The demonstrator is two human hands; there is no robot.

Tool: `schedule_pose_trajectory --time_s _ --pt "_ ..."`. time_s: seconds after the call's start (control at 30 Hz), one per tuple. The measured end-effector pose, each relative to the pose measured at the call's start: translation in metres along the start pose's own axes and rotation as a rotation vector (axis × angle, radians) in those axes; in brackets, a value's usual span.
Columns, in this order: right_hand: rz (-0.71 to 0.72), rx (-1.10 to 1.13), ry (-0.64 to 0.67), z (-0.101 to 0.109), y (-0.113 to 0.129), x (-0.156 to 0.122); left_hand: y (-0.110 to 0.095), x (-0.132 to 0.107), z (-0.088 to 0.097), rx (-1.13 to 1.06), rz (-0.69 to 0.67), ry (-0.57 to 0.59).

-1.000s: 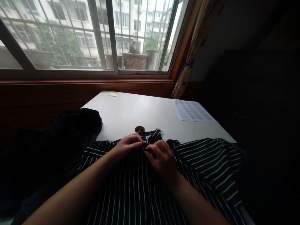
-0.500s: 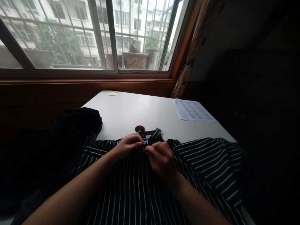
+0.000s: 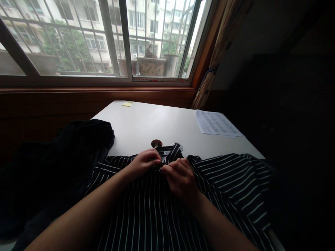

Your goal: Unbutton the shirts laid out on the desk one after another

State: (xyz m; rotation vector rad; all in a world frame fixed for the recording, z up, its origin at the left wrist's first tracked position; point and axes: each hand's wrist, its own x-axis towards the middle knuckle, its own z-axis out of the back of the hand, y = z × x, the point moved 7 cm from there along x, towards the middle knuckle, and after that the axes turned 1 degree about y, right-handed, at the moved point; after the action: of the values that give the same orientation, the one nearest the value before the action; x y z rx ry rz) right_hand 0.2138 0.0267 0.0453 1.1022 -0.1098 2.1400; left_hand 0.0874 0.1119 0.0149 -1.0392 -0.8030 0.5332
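A black shirt with thin white stripes (image 3: 146, 209) lies spread over the near part of the table, its collar (image 3: 174, 151) pointing away from me and one sleeve stretched to the right. Just below the collar, my left hand (image 3: 146, 162) is closed, thumb and fingers pinching the shirt's fabric. My right hand (image 3: 181, 176) is closed too and pinches the cloth close beside it, the fingertips of both hands nearly meeting. Whether a button or anything else small sits between the fingers is hidden.
A dark garment (image 3: 89, 139) is heaped at the left. Sheets of paper (image 3: 218, 123) and a yellow sticky note (image 3: 127, 104) lie on the white table (image 3: 157, 118). A brown round object (image 3: 156, 143) and a clear round one (image 3: 177, 145) sit by the collar. Beyond is a barred window (image 3: 125, 42).
Hardly anything differs. Both hands keep their pinch at the collar, with only slight finger movement, and the shirt lies as before.
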Motion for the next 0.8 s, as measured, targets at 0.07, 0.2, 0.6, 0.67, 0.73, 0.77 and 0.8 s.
schedule_pose_trajectory --time_s 0.07,0.2,0.6,0.67,0.73,0.77,0.8 --pt "0.006 0.005 0.0 0.0 0.0 0.0 0.001 0.0 0.0 0.004 -0.009 -0.001" --pt "-0.004 0.007 0.017 -0.001 0.0 0.0 0.002 0.0 -0.001 0.005 -0.023 -0.01" --pt "-0.02 0.006 0.044 -0.004 -0.003 -0.001 0.003 -0.001 -0.001 0.06 -0.033 0.001" --pt "-0.024 0.004 0.044 -0.004 -0.003 -0.001 0.003 -0.001 -0.002 0.06 -0.033 0.006" --pt "-0.017 -0.003 0.05 -0.004 0.001 0.0 0.003 -0.001 -0.002 0.069 -0.024 0.002" --pt "0.003 -0.006 0.066 -0.006 0.005 0.0 0.003 -0.001 -0.002 0.08 -0.018 -0.006" --pt "0.033 -0.008 0.087 -0.008 0.01 0.001 0.003 -0.001 -0.001 0.091 -0.015 -0.015"
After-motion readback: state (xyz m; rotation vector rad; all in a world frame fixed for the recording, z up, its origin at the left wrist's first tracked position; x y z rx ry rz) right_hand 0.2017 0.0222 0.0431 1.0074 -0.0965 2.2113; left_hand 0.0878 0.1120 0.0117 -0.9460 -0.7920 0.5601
